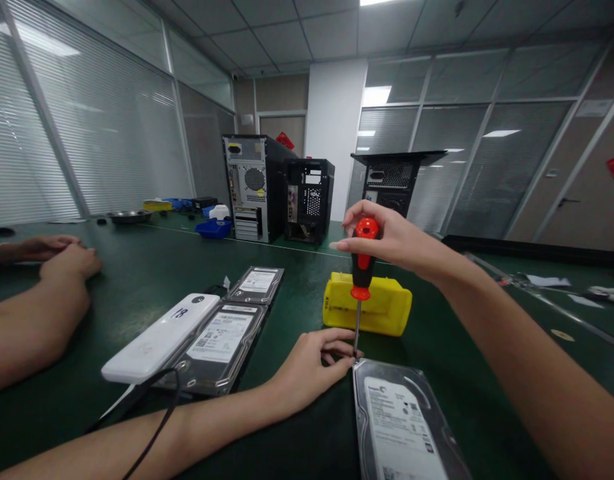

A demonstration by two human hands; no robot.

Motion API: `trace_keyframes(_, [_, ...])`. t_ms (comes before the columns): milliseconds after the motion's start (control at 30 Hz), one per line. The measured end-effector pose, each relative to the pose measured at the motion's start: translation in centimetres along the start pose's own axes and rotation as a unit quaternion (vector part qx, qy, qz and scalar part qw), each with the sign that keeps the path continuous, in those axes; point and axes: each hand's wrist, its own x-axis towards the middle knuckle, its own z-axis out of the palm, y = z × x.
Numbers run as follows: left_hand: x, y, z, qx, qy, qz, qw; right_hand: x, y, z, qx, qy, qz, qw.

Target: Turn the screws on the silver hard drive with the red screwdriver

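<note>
My right hand (387,237) grips the red and black handle of a screwdriver (363,270), held upright from above with the shaft pointing down. Its tip meets the near-left corner area of a hard drive (409,427), at the drive's far end, label side up. My left hand (319,367) rests low on the table, its fingers pinched together around the screwdriver's tip at that corner. Whatever small thing those fingertips may hold is hidden. Right behind the tip lies a yellow plastic bin (369,305) on its side.
Left of my hands, two more hard drives (221,337) lie beside a white power bank (161,337) with a black cable. Computer cases (267,187) stand at the back, near a blue bin (214,228). Another person's hands (69,257) rest at the left of the green table (151,260).
</note>
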Motion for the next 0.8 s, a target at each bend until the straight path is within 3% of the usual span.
trace_keyframes(67, [0.1,-0.2,0.1,-0.009,0.004,-0.005,1.0,0.2,0.2,0.6,0.04,0.018,0.038,0.998])
trace_keyframes(200, [0.3,-0.5,0.0,-0.043,0.0,-0.014,0.999,0.3,0.9,0.7,0.162,-0.002,0.098,0.982])
trace_keyframes(300, [0.4,-0.7,0.0,-0.055,0.006,-0.028,0.998,0.0,1.6,-0.2,0.252,-0.05,0.088,0.962])
trace_keyframes(400, [0.5,-0.8,-0.1,-0.052,0.011,-0.036,0.998,-0.4,2.3,-0.9,0.364,-0.106,0.07,0.923])
trace_keyframes(500, [0.6,-0.7,-0.1,-0.05,0.009,-0.043,0.998,-0.6,2.9,-0.3,0.453,-0.05,0.099,0.885])
trace_keyframes(633, [0.7,-0.2,-0.1,-0.047,0.008,-0.059,0.997,-0.6,3.4,1.3,0.448,0.055,0.127,0.883])
trace_keyframes(700, [0.8,-0.1,-0.1,-0.036,0.002,-0.059,0.998,-0.6,3.5,1.5,0.439,0.068,0.148,0.884])
trace_keyframes(800, [1.0,-0.4,-0.3,0.03,-0.026,-0.034,0.999,-0.6,3.6,1.0,0.408,0.041,0.17,0.896])
